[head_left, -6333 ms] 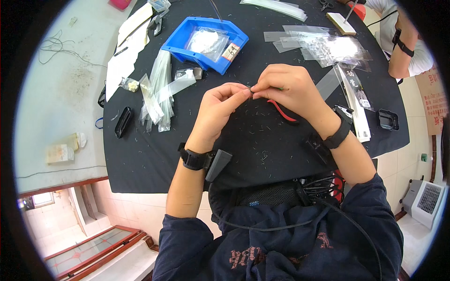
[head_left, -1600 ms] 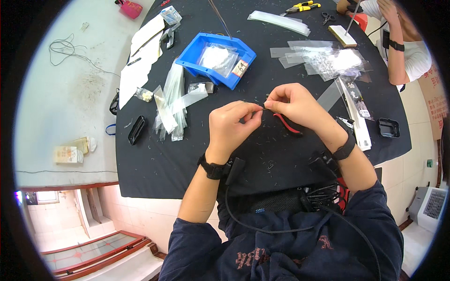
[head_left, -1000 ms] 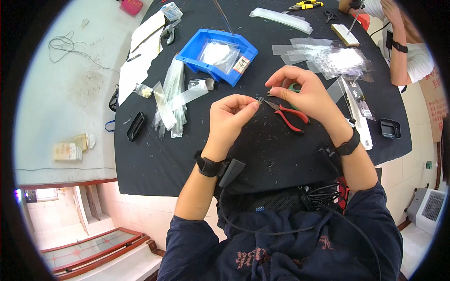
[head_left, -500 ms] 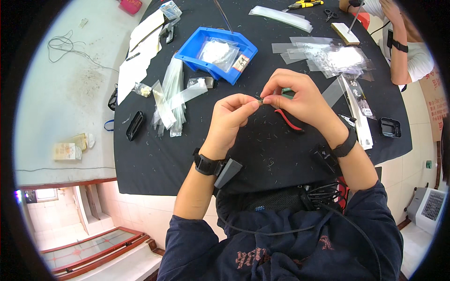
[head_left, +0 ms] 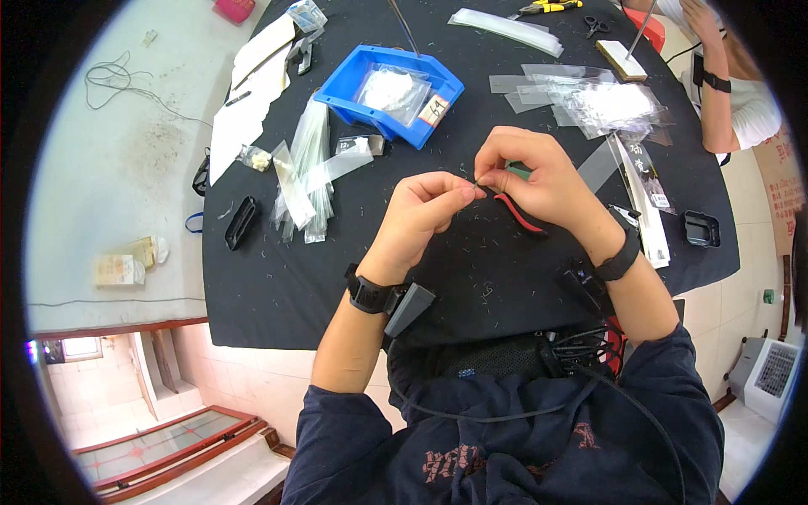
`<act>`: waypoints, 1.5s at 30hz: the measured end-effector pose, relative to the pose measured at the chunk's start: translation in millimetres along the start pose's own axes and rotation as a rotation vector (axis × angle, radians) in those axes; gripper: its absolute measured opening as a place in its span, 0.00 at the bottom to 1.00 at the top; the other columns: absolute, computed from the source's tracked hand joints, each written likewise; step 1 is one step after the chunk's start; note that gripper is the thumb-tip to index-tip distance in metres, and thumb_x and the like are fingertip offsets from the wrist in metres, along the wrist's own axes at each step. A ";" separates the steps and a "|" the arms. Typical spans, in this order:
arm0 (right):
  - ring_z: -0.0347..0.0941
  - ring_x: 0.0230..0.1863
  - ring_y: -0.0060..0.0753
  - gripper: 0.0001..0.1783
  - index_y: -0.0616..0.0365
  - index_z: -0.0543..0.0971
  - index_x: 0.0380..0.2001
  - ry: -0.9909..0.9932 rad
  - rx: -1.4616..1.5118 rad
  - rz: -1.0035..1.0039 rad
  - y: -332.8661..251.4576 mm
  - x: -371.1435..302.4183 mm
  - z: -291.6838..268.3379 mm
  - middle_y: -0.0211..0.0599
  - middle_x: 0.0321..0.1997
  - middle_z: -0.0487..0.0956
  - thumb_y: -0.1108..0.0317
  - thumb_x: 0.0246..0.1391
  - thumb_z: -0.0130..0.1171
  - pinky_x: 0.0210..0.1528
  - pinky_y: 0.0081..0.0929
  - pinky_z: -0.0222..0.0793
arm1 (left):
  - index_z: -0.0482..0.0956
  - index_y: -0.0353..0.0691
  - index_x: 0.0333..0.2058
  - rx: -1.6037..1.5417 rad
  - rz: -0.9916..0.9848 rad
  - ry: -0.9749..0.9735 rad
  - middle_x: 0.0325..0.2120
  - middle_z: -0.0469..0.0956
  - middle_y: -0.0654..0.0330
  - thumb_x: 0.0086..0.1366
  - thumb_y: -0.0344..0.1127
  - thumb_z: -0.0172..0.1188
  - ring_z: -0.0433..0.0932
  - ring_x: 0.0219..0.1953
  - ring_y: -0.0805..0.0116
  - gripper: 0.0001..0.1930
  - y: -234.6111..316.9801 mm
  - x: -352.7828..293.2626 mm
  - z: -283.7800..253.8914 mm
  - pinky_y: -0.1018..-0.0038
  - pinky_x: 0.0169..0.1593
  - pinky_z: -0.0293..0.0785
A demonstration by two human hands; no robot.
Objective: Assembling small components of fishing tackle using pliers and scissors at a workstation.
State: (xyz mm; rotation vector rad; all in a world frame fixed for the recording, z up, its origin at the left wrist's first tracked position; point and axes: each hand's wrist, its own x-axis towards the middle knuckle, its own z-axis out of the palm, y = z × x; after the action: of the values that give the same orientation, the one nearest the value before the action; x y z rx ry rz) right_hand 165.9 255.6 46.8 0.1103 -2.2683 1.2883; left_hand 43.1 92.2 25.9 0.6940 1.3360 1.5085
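Both hands meet over the middle of the black-covered table, fingertips pinched close together. My left hand [head_left: 421, 215] is closed, thumb against forefinger, on something tiny that I cannot make out. My right hand [head_left: 536, 178] pinches at the same spot from the other side, its other fingers curled in. Whatever lies between the fingertips is too small to name. Just under my right hand lies a tool with a red curved handle [head_left: 522, 215], its other end covered by the hand. A bit of green [head_left: 519, 171] shows beside the right fingers.
Ahead stands a blue bin [head_left: 337, 97] holding clear bags. Clear plastic sleeves lie in piles left [head_left: 311, 181] and right [head_left: 602, 101]. Black trays [head_left: 242, 224] [head_left: 700, 229] sit near both sides. Yellow-handled pliers [head_left: 549, 7] and black scissors [head_left: 596, 27] lie far off. Another person's arm [head_left: 717, 101] is at right.
My fingertips have shifted slightly to the right, and the left fingers have straightened a little along the pinch. The surrounding things have stayed put.
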 end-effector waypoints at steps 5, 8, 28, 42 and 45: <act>0.73 0.28 0.31 0.04 0.61 0.75 0.25 -0.009 -0.005 -0.012 0.7 0.6 -0.4 0.35 0.25 0.76 0.79 0.43 0.60 0.33 0.25 0.68 | 0.80 0.35 0.32 0.004 -0.003 -0.021 0.15 0.66 0.75 0.63 0.34 0.60 0.54 0.16 0.88 0.08 0.2 0.0 0.2 0.85 0.20 0.47; 0.73 0.28 0.32 0.04 0.61 0.76 0.25 -0.012 -0.011 -0.012 1.4 0.8 0.0 0.35 0.25 0.76 0.79 0.43 0.59 0.33 0.25 0.68 | 0.80 0.35 0.32 0.007 -0.003 -0.020 0.15 0.66 0.75 0.63 0.34 0.60 0.54 0.16 0.88 0.07 -0.4 0.0 0.2 0.85 0.20 0.47; 0.72 0.27 0.25 0.07 0.58 0.81 0.27 0.070 -0.108 -0.121 3.8 0.5 3.6 0.30 0.26 0.77 0.77 0.41 0.66 0.29 0.21 0.65 | 0.77 0.38 0.27 -0.063 0.096 -0.001 0.22 0.76 0.68 0.61 0.32 0.60 0.58 0.16 0.87 0.05 -6.0 1.1 -4.8 0.86 0.21 0.52; 0.72 0.27 0.28 0.07 0.52 0.79 0.26 0.064 -0.186 -0.107 4.8 0.3 3.2 0.27 0.26 0.76 0.68 0.42 0.67 0.33 0.26 0.63 | 0.78 0.38 0.26 0.074 0.190 0.118 0.20 0.73 0.71 0.59 0.29 0.61 0.60 0.18 0.88 0.05 -7.3 1.6 0.2 0.87 0.21 0.51; 0.71 0.26 0.26 0.07 0.53 0.79 0.26 0.050 -0.207 -0.115 4.6 -0.9 2.6 0.27 0.26 0.76 0.70 0.41 0.67 0.34 0.24 0.61 | 0.78 0.38 0.25 0.094 0.197 0.117 0.20 0.73 0.71 0.59 0.30 0.62 0.60 0.18 0.87 0.05 -7.3 1.5 1.0 0.87 0.21 0.52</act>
State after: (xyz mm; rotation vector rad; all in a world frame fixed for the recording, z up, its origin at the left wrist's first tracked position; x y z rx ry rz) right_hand 164.2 255.8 41.7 0.1308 -2.3010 0.9817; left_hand 45.6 93.5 18.9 0.8275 1.4686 1.6731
